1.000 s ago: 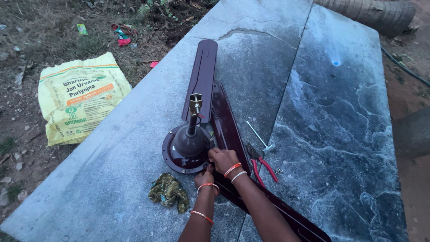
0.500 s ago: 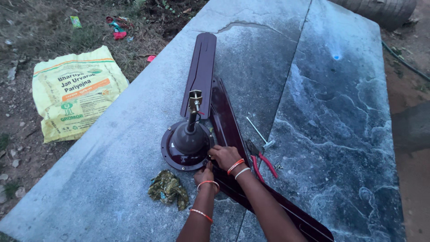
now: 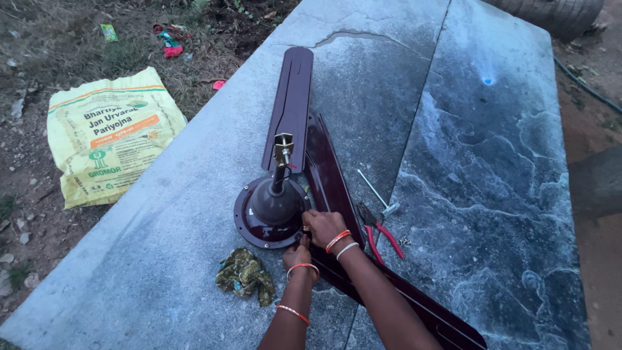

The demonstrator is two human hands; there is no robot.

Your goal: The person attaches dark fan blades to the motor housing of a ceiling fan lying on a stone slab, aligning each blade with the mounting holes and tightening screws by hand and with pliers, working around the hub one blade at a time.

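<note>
Maroon ceiling fan motor (image 3: 272, 214) sits w/ its downrod (image 3: 282, 162) pointing up, mid-left on the grey stone counter (image 3: 453, 162). Both hands work at the motor's near rim: right hand (image 3: 324, 227) pinches something small where a blade (image 3: 337, 188) meets the housing; can't tell what, prob. a screw. Left hand (image 3: 298, 255) is tucked just below it, fingers curled against the rim, grip contents hidden. Looks like blade-fixing at the hub; the next move would need steady fingers at that joint. Right of the motor: red-handled pliers (image 3: 379, 230), a thin metal rod (image 3: 376, 191). Nearer than the motor: a crumpled rag (image 3: 245, 275). Far left, off the counter, a yellow sack (image 3: 107, 133) on the ground.
</note>
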